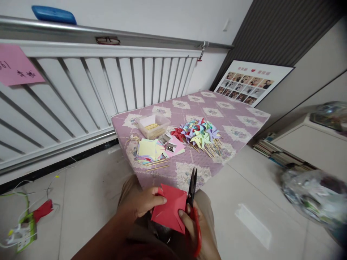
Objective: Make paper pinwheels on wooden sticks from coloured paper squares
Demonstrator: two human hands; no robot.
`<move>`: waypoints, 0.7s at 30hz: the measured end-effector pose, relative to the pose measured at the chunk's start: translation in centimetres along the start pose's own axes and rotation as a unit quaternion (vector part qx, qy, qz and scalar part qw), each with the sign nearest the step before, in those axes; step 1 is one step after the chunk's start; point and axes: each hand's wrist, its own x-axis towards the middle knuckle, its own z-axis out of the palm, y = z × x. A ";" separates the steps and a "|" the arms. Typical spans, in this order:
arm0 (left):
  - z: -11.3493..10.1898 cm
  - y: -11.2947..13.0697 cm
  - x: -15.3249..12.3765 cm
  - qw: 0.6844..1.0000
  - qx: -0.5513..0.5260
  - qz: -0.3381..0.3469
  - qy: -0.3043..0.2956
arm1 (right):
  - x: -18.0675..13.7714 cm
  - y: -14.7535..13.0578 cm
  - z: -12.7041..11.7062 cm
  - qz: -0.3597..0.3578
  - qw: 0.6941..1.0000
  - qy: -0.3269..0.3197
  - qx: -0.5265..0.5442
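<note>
A square of red paper (171,206), with cut or crease lines running in from its corners, is held over my lap. My left hand (148,202) pinches its left edge, thumb on top. My right hand (193,225) grips the paper's right side with the thumb while also holding red-handled scissors (193,187). Their dark blades point away from me, slightly parted, beside the paper rather than on it. Beyond, on the table, lie a stack of coloured paper squares (148,148), several thin wooden sticks (157,168) and a heap of paper pinwheels (202,133).
A clear plastic box (154,126) with sticks stands on the cloth-covered table (217,112). Behind it runs a white radiator (124,79). A photo board (246,85) leans at the far end. A power strip (25,231) and cables lie on the left floor; plastic bags (317,198) sit right.
</note>
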 end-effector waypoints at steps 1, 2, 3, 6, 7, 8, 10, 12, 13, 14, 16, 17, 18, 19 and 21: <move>0.2 -0.2 0.1 0.999 -0.043 0.005 -0.012 | 0.0 0.0 0.4 -0.007 1.000 0.019 0.000; 0.3 -0.3 0.1 0.996 -0.084 0.013 -0.030 | 0.0 -0.1 0.6 -0.016 0.999 0.036 0.000; 0.5 -0.5 0.1 0.991 -0.119 0.024 -0.047 | 0.0 -0.1 0.9 -0.032 0.998 0.055 0.002; 0.9 -0.9 -0.2 0.977 -0.189 0.050 -0.083 | 0.4 -0.1 1.2 -0.078 0.991 0.106 0.018; 1.0 -1.1 -0.3 0.973 -0.204 0.052 -0.094 | 0.5 -0.2 1.2 -0.088 0.989 0.118 0.023; 1.2 -1.3 -0.4 0.969 -0.219 0.053 -0.102 | 0.6 -0.2 1.2 -0.097 0.987 0.124 0.024; 1.7 -2.0 -0.5 0.961 -0.251 0.054 -0.106 | 0.8 -0.3 1.2 -0.113 0.986 0.124 0.020; 2.5 -3.0 -0.3 0.952 -0.284 0.060 -0.095 | 1.0 -0.3 1.2 -0.133 0.984 0.117 0.017; 2.9 -3.5 -0.1 0.948 -0.299 0.063 -0.085 | 1.1 -0.2 1.2 -0.140 0.983 0.115 0.015; 3.3 -4.0 0.2 0.945 -0.313 0.067 -0.074 | 1.2 0.0 1.1 -0.145 0.983 0.116 0.012; 4.1 -4.6 0.7 0.936 -0.342 0.078 -0.039 | 1.4 0.6 0.8 -0.142 0.983 0.114 -0.006; 4.3 -4.7 1.0 0.932 -0.353 0.084 -0.022 | 1.6 1.0 0.6 -0.138 0.983 0.118 -0.022; 4.5 -4.7 1.2 0.928 -0.362 0.090 -0.007 | 1.8 1.5 0.3 -0.137 0.981 0.129 -0.041; 4.7 -4.6 1.4 0.925 -0.368 0.092 0.005 | 2.1 2.1 0.0 -0.138 0.978 0.143 -0.060; 4.7 -4.2 1.7 0.923 -0.372 0.090 0.024 | 2.5 3.1 -0.8 -0.152 0.966 0.186 -0.095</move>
